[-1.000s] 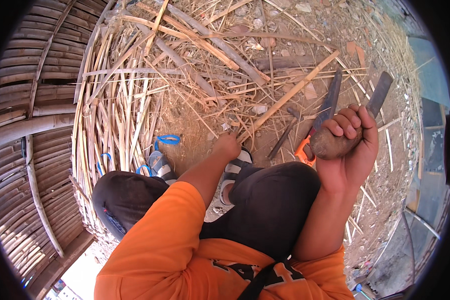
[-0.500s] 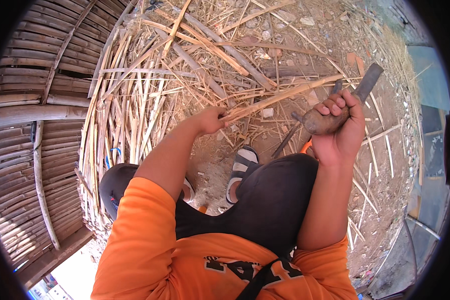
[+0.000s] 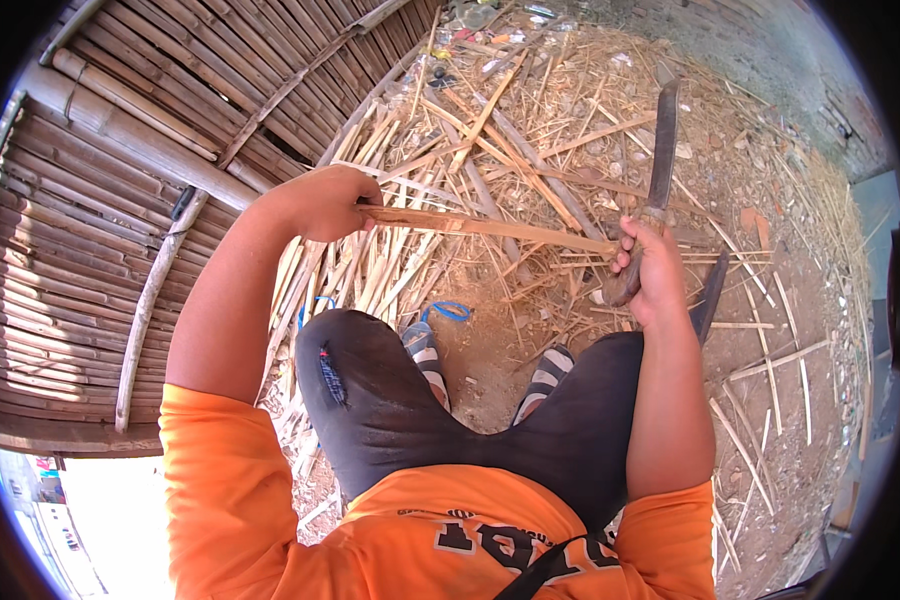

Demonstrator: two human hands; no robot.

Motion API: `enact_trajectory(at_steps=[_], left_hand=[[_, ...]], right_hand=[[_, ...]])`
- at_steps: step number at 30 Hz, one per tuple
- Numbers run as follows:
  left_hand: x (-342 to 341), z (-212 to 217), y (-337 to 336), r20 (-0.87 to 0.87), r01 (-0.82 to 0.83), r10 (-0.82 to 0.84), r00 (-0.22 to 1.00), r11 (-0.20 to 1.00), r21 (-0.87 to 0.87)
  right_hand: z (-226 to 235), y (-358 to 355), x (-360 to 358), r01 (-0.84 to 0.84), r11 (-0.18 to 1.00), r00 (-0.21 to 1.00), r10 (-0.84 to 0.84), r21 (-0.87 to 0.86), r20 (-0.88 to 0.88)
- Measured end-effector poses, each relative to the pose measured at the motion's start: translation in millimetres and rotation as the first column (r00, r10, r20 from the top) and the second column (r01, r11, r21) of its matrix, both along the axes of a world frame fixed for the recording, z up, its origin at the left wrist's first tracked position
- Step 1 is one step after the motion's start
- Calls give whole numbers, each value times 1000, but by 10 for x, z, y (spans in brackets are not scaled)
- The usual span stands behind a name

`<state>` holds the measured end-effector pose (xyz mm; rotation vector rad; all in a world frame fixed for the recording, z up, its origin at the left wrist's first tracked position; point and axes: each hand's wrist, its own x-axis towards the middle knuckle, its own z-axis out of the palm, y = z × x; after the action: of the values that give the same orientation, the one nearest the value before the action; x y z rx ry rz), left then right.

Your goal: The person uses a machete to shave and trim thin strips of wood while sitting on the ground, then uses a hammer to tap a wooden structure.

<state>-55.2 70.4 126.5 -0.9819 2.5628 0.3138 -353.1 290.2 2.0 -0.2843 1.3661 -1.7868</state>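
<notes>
My left hand [image 3: 335, 203] is closed on one end of a long, flat bamboo strip [image 3: 490, 228], held out nearly level across my knees. The strip's other end meets the fingers of my right hand [image 3: 655, 265]; whether they grip it too, I cannot tell. That hand is wrapped round the rounded wooden handle of a machete [image 3: 662, 150]. Its dark blade points up and away from me. Part of the handle [image 3: 620, 287] shows below the fingers.
Split bamboo strips [image 3: 400, 265] lie heaped at the left, with more scattered ahead and at the right. A bamboo slat wall [image 3: 80, 300] stands close on the left. Beside my right forearm is a dark flat piece [image 3: 710, 295]. A blue loop [image 3: 448, 311] lies near my left foot.
My left hand has moved left and up, raising the strip off the pile to span both hands. The machete's blade has swung upright as my right hand shifted slightly left.
</notes>
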Motion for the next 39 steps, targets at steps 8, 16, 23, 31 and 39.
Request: enact_trajectory(at_steps=[8, 16, 23, 31, 39], left_hand=[[1571, 322, 238, -222, -229, 243, 944, 970, 86], [2221, -315, 802, -419, -380, 436, 797, 900, 214], [2599, 652, 963, -290, -370, 328, 899, 923, -104], [2898, 1560, 1244, -196, -456, 412, 890, 791, -408], [3364, 1595, 1490, -316, -632, 560, 766, 746, -211]], right_hand=[[84, -145, 244, 20, 997, 986, -33, -81, -164], [45, -508, 214, 286, 956, 953, -291, -72, -83], [-121, -603, 193, 312, 949, 950, -312, -54, 12], [-208, -741, 201, 213, 977, 977, -213, 13, 24], [-113, -826, 605, -25, 999, 998, 27, 38, -57]])
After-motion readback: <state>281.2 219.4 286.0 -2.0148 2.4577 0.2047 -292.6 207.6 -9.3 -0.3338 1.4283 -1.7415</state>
